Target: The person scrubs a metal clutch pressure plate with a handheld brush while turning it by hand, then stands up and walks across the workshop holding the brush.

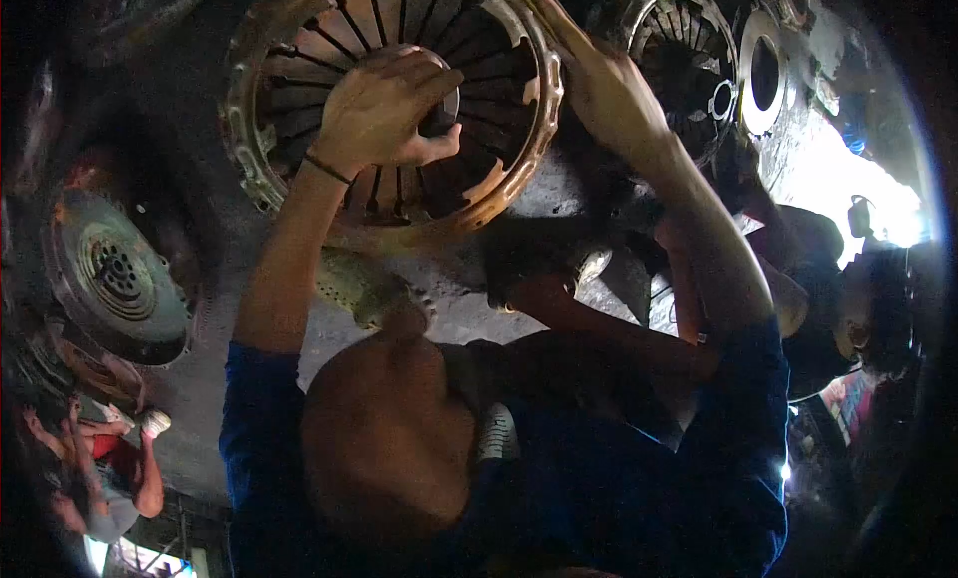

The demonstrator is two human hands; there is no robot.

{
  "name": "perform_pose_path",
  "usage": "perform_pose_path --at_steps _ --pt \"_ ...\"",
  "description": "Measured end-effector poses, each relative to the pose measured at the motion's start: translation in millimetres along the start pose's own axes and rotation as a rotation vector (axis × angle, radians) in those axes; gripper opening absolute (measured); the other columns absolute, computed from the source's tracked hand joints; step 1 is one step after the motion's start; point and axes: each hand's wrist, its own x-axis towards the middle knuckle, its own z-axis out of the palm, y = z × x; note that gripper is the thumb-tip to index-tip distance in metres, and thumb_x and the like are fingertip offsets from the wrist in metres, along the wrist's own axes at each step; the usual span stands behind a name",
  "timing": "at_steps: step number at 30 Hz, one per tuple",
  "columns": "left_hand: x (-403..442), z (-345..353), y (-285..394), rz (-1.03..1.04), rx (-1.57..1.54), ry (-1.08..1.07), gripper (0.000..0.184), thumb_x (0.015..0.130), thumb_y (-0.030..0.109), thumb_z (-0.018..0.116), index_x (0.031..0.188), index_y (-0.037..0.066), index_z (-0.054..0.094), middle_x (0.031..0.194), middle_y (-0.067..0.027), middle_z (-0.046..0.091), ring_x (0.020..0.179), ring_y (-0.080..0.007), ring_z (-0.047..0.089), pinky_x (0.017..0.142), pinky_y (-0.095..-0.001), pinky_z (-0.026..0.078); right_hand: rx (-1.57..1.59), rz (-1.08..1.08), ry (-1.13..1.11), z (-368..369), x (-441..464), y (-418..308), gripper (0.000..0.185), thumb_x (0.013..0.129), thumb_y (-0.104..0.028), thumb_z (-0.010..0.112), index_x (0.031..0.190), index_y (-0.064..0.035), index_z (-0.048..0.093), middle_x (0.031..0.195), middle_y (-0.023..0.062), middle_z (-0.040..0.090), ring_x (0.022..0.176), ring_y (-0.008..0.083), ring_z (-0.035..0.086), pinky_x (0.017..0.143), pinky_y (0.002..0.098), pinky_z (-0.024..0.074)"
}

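A large round metal clutch cover (544,144) with dark radial slots lies at the top centre. Over its middle, my left hand (389,104) is closed around a dark round part (441,114) with a pale rim, thumb and fingers curled about it. My right hand (609,79) reaches along the outer right edge of the cover; its fingertips run up to the top of the view, and what they touch is hard to make out. A dark band circles my left wrist.
A second slotted cover (733,59) and a flat ring (763,71) lie at the upper right. At the left is a round disc (125,274) with a ribbed hub. A person (110,473) sits at the lower left. Dark shapes and bright light are at the right.
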Motion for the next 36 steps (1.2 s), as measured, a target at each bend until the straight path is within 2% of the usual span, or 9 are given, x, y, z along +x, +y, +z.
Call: perform_pose_path --at_steps 5,9,14,21,25,28,32,35,36 --pt "-6.1 6.2 4.2 -0.033 0.055 -0.005 0.046 0.08 0.041 0.077 0.116 0.012 0.073 0.113 -0.0078 0.074 0.111 -0.0268 0.071 0.103 -0.0431 0.056 -0.064 -0.1 -0.023 24.7 -42.4 -5.5 0.069 0.101 -0.025 0.064 0.162 -0.0191 0.032 0.107 0.0225 0.073 0.085 0.0337 0.078 0.067 0.0439 0.067" --pt "-2.9 1.9 -0.4 -0.035 0.025 -0.066 0.051 0.08 0.044 0.076 0.12 0.012 0.072 0.116 -0.0092 0.074 0.115 -0.029 0.069 0.104 -0.0434 0.056 -0.289 0.051 -0.381 14.3 52.3 -13.4 0.069 0.101 -0.028 0.064 0.162 -0.02 0.033 0.132 0.0246 0.063 0.091 0.0339 0.077 0.077 0.0451 0.0667" --pt "-6.8 6.7 4.4 -0.024 0.017 -0.024 0.052 0.078 0.043 0.076 0.119 0.011 0.072 0.114 -0.0103 0.074 0.115 -0.0286 0.069 0.105 -0.0432 0.055 -0.148 -0.102 -0.064 -17.8 -9.2 -1.4 0.074 0.098 -0.024 0.068 0.162 -0.015 0.032 0.147 0.025 0.054 0.102 0.0307 0.076 0.087 0.0365 0.0654" --pt "-0.5 0.2 -0.7 -0.013 0.008 -0.053 0.049 0.08 0.043 0.074 0.117 0.011 0.073 0.114 -0.0108 0.074 0.112 -0.0297 0.07 0.102 -0.0442 0.056 -0.273 -0.026 -0.33 10.5 45.7 -36.9 0.077 0.096 -0.019 0.068 0.162 -0.0087 0.029 0.142 0.0216 0.06 0.108 0.0297 0.074 0.087 0.0388 0.0657" --pt "-4.7 3.7 3.2 -0.046 0.0 -0.051 0.049 0.081 0.044 0.073 0.116 0.01 0.074 0.114 -0.0107 0.074 0.11 -0.0296 0.071 0.1 -0.0456 0.058 0.215 0.142 -0.261 -16.4 22.4 -21.7 0.068 0.099 -0.005 0.056 0.162 -0.0182 0.033 0.088 0.0262 0.072 0.074 0.0329 0.076 0.066 0.0458 0.061" --pt "-6.9 9.3 4.3 -0.023 0.035 -0.009 0.051 0.083 0.045 0.072 0.122 0.012 0.072 0.113 -0.0088 0.074 0.113 -0.0287 0.07 0.102 -0.0444 0.056 0.148 0.063 -0.122 -8.5 -55.0 -0.4 0.075 0.096 -0.003 0.061 0.162 -0.018 0.031 0.099 0.0213 0.073 0.079 0.0355 0.076 0.072 0.0461 0.0633" --pt "-8.1 11.0 0.7 -0.017 0.099 -0.046 0.052 0.083 0.045 0.072 0.124 0.013 0.07 0.115 -0.0067 0.073 0.117 -0.0267 0.068 0.105 -0.0435 0.055 0.156 0.259 -0.311 16.0 -12.0 -3.6 0.077 0.089 0.002 0.064 0.159 -0.0162 0.039 0.117 0.0155 0.072 0.098 0.032 0.074 0.083 0.045 0.0638" --pt "-6.3 5.5 0.3 -0.041 0.004 -0.13 0.05 0.083 0.045 0.073 0.123 0.014 0.07 0.117 -0.0058 0.072 0.117 -0.0256 0.068 0.106 -0.0433 0.054 -0.876 -0.539 -0.231 15.7 88.2 20.9 0.043 0.102 -0.01 0.056 0.144 -0.0087 0.05 0.101 0.0185 0.072 0.078 0.031 0.071 0.07 0.0412 0.0598" --pt "-10.4 10.4 -3.8 0.018 0.081 -0.052 0.047 0.082 0.043 0.074 0.119 0.014 0.071 0.115 -0.0057 0.073 0.114 -0.0254 0.069 0.105 -0.0421 0.055 -0.83 -0.576 -0.187 6.4 109.7 23.6 0.032 0.101 -0.016 0.061 0.131 -0.0042 0.059 0.091 0.0133 0.071 0.072 0.0249 0.068 0.065 0.0381 0.0565"
